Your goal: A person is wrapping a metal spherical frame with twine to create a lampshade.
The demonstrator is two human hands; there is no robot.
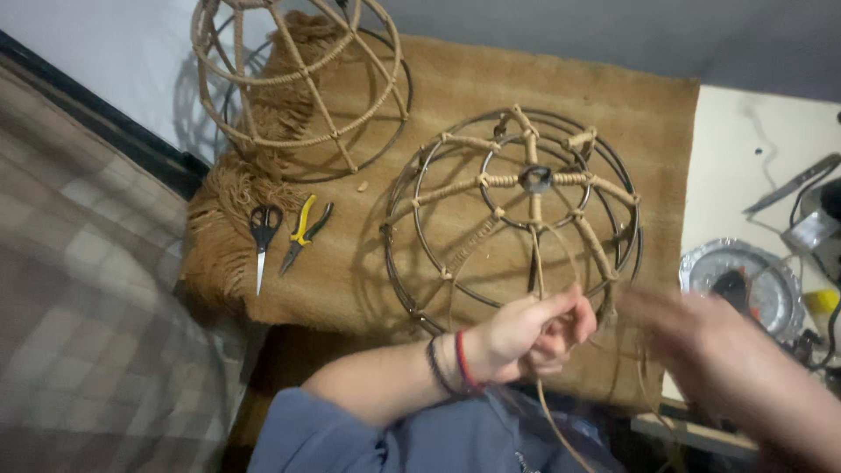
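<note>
A dome-shaped wire frame [517,210], partly wrapped in jute twine, lies on a burlap mat [455,96]. My left hand [530,333] is closed at the frame's near rim, pinching a strand of jute twine [552,420] that trails down toward my lap. Red and black bands sit on that wrist. My right hand [701,337] is blurred just to the right of the frame's rim; I cannot tell if it holds the strand.
A second wire frame [298,79], fully twine-wrapped, stands at the back left. Black-handled scissors [263,236] and yellow-handled pliers [302,229] lie left of the dome. A foil dish [745,280] and metal tools sit at right. A checked cloth [88,289] covers the left.
</note>
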